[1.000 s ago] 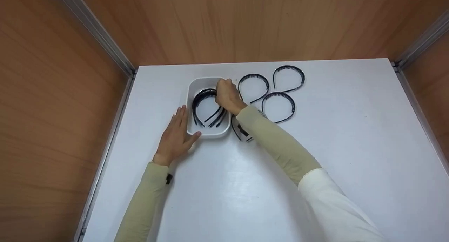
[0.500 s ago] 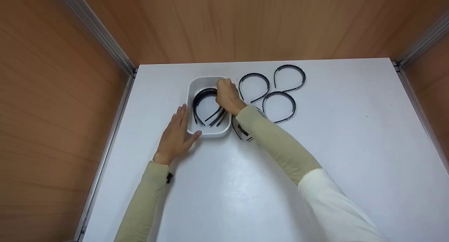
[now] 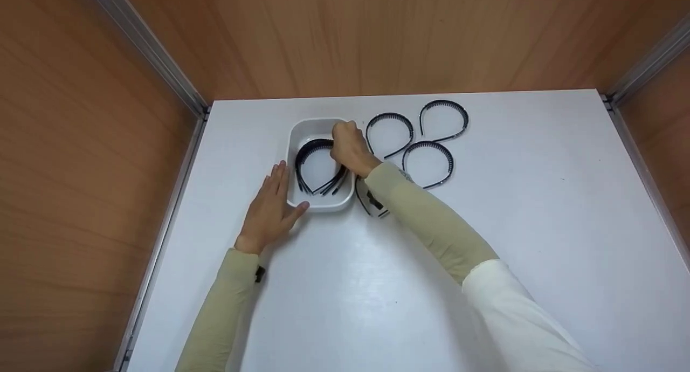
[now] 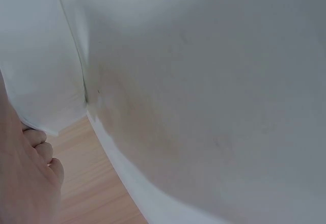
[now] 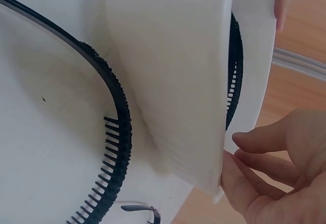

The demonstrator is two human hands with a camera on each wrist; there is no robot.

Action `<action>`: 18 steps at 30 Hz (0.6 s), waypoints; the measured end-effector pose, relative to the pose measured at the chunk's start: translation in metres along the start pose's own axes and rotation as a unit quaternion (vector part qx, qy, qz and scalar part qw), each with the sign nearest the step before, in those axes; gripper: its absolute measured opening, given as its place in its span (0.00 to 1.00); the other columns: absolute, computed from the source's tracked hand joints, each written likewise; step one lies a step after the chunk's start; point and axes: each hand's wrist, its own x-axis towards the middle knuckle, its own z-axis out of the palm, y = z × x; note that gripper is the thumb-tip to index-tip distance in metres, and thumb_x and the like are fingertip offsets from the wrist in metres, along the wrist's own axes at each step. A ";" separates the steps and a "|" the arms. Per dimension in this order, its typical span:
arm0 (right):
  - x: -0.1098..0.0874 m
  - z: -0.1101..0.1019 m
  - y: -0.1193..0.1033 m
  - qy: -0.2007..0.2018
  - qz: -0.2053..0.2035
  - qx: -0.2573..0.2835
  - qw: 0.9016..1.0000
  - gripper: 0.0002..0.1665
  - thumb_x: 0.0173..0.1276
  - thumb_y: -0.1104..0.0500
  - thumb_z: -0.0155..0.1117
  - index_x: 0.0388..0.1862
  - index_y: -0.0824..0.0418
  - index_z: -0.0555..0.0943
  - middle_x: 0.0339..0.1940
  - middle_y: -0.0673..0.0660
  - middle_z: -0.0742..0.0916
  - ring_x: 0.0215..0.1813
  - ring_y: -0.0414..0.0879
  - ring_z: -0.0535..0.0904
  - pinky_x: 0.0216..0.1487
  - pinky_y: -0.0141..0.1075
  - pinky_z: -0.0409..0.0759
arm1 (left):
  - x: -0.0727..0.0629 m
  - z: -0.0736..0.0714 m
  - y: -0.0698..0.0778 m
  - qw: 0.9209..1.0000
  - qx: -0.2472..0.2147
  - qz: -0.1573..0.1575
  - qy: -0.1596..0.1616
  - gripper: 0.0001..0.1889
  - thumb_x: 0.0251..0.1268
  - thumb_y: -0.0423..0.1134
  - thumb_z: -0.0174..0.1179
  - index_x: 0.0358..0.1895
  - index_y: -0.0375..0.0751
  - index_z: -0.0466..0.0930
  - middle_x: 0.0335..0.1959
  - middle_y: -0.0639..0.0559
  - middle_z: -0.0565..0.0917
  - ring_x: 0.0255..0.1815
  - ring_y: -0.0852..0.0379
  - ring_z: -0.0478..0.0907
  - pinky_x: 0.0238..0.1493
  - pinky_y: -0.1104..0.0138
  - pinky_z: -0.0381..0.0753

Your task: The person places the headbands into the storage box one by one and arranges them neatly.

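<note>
Headbands [image 3: 301, 156]; left hand [image 3: 267, 213] outstretched; right hand [image 3: 351, 147], grip unclear, thumb [image 5: 265, 136] only in right-wrist view

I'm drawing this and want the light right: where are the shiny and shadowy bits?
Head view: pale glare on the table, soft shadow beside the left sleeve; left wrist view: the table looks dim and greyish; right wrist view: soft grey shade on the table beside the tub.
</note>
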 end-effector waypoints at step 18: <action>-0.016 -0.032 0.008 -0.027 -0.009 0.087 0.996 0.19 0.72 0.67 0.63 0.57 0.77 0.86 0.55 0.71 0.89 0.51 0.55 0.86 0.51 0.46 0.90 | 0.000 -0.002 0.000 1.000 0.003 0.001 -0.009 0.51 0.81 0.64 0.53 0.88 0.34 0.40 0.90 0.40 0.43 0.91 0.43 0.40 0.91 0.52 0.43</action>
